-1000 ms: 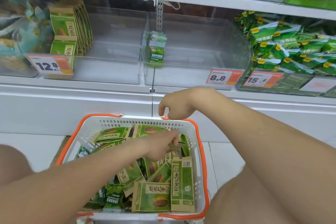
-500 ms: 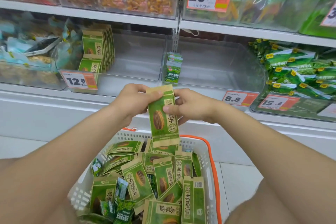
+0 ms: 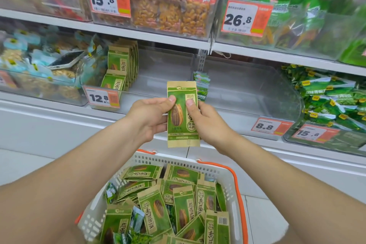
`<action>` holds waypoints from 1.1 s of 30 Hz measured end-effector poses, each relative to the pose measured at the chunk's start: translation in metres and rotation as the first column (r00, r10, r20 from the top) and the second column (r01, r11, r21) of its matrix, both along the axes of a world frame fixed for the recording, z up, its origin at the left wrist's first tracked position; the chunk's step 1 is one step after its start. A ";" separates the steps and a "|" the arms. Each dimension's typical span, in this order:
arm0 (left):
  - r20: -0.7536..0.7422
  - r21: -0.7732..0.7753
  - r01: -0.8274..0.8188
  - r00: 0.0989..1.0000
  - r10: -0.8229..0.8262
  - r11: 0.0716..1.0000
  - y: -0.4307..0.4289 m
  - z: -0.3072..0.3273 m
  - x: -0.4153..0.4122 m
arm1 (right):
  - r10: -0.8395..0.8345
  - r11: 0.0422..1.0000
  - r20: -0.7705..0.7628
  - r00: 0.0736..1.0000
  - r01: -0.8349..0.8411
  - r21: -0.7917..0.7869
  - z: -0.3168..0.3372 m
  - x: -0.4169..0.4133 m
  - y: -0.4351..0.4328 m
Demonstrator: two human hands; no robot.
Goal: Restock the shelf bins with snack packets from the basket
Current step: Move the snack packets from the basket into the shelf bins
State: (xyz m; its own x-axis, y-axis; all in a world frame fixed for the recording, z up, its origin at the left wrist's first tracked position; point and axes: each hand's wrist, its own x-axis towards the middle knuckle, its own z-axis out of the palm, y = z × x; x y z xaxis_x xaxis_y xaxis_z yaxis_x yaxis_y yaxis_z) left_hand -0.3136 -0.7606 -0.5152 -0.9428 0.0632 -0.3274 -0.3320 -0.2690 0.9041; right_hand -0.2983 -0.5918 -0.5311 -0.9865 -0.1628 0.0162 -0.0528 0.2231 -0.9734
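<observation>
You've got the seed packet [image 3: 182,117] pinched upright in both, left hand [image 3: 148,119] and right hand [image 3: 208,123], just right of the 12.8 tag [image 3: 102,97]. File it face-out behind that tag, against the matching row [image 3: 120,65] (probably same product, the print's blurry).

light: bright, even, soft shadows | glare: clear bins [image 3: 247,93] | blur: top-right corner | edges: wide-angle bowing

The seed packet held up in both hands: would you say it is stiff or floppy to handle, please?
Probably fairly stiff: the seed packet stands flat and upright, unbent. Likely light: the left hand and right hand only pinch its edges.
</observation>
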 end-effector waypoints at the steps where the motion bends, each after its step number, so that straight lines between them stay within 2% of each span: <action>1: 0.000 -0.024 0.016 1.000 -0.016 1.000 -0.004 0.005 -0.002 | -0.029 0.999 -0.025 0.999 0.029 0.013 -0.001 -0.001 -0.006; 4: -0.020 -0.161 0.089 0.995 -0.094 0.983 -0.018 0.020 -0.009 | -0.094 0.995 -0.043 0.995 0.096 0.037 0.000 -0.010 -0.019; 7: -0.065 -0.454 0.156 0.976 -0.207 0.877 -0.041 0.035 -0.020 | -0.096 0.995 -0.021 0.995 0.096 0.006 0.005 -0.023 -0.032; 9: -0.122 -0.675 0.094 0.964 -0.236 0.731 -0.057 0.040 -0.028 | -0.101 0.995 -0.020 0.995 0.101 -0.007 0.010 -0.032 -0.042; 11: -0.225 -0.861 -0.087 0.949 -0.222 0.501 -0.078 0.038 -0.041 | -0.100 0.995 -0.038 0.994 0.101 0.023 0.015 -0.044 -0.053; 13: -0.264 -0.945 -0.206 0.939 -0.219 0.253 -0.103 0.033 -0.056 | -0.089 0.995 -0.030 0.996 0.090 0.044 0.021 -0.057 -0.068; 15: -0.223 -0.969 -0.195 0.955 -0.194 0.154 -0.129 0.029 -0.068 | -0.091 0.996 -0.011 0.996 0.091 0.014 0.026 -0.077 -0.088; 19: -0.160 -0.979 -0.146 0.983 -0.091 0.140 -0.166 0.021 -0.082 | -0.124 0.992 -0.010 0.992 0.123 -0.040 0.028 -0.128 -0.136; 22: -0.157 -0.971 -0.148 0.987 -0.034 0.190 -0.182 0.014 -0.090 | -0.228 0.974 -0.081 0.970 0.227 -0.016 0.025 -0.157 -0.165; 25: -0.194 -0.958 -0.188 0.981 -0.006 0.215 -0.191 0.010 -0.094 | -0.250 0.968 -0.085 0.965 0.247 -0.038 0.016 -0.182 -0.183; 29: -0.205 -0.957 -0.195 0.979 -0.023 0.215 -0.197 0.007 -0.096 | -0.160 0.971 -0.103 0.982 0.175 0.161 -0.001 -0.202 -0.202; 33: -0.202 -0.953 -0.190 0.979 -0.028 0.235 -0.195 0.009 -0.095 | -0.041 0.947 -0.013 0.999 0.043 0.317 -0.012 -0.213 -0.212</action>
